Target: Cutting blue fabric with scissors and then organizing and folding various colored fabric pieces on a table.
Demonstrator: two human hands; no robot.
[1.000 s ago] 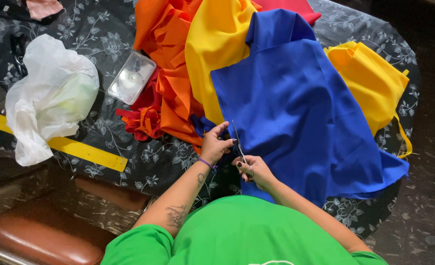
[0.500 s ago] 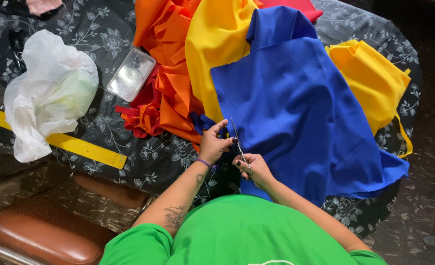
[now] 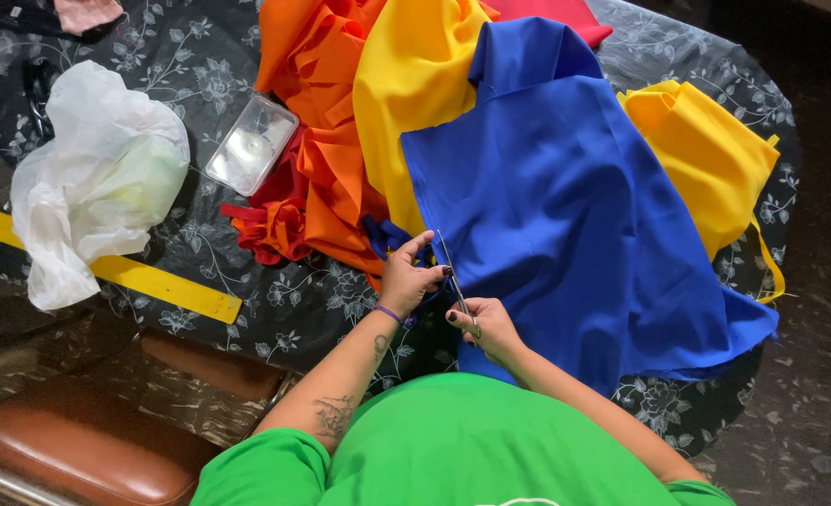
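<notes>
Scissors (image 3: 453, 276) stand at the left edge of the blue cloth (image 3: 575, 206), blades pointing up and away from the person, thin and partly hidden. The right hand (image 3: 486, 328) is closed around the handles, fingers curled through them, near the table's (image 3: 275, 300) front edge. The left hand (image 3: 411, 276) sits just beside it, pinching the cloth's edge with thumb raised; a purple band circles its wrist. Blue cloth spreads wide over the right half of the table and hangs over the near rim. Above and to its left lie a yellow cloth (image 3: 415, 84) and an orange cloth (image 3: 317, 112) in folds, with a red piece (image 3: 266, 220) bunched below the orange. A second yellow piece (image 3: 706, 159) lies at the right edge. A clear box (image 3: 250, 145) rests just left of the orange cloth. Further left a white bag (image 3: 92, 187) sits crumpled, touching a yellow ruler (image 3: 144, 279) that runs along the table's edge. A brown seat (image 3: 69, 450) shows at lower left.
</notes>
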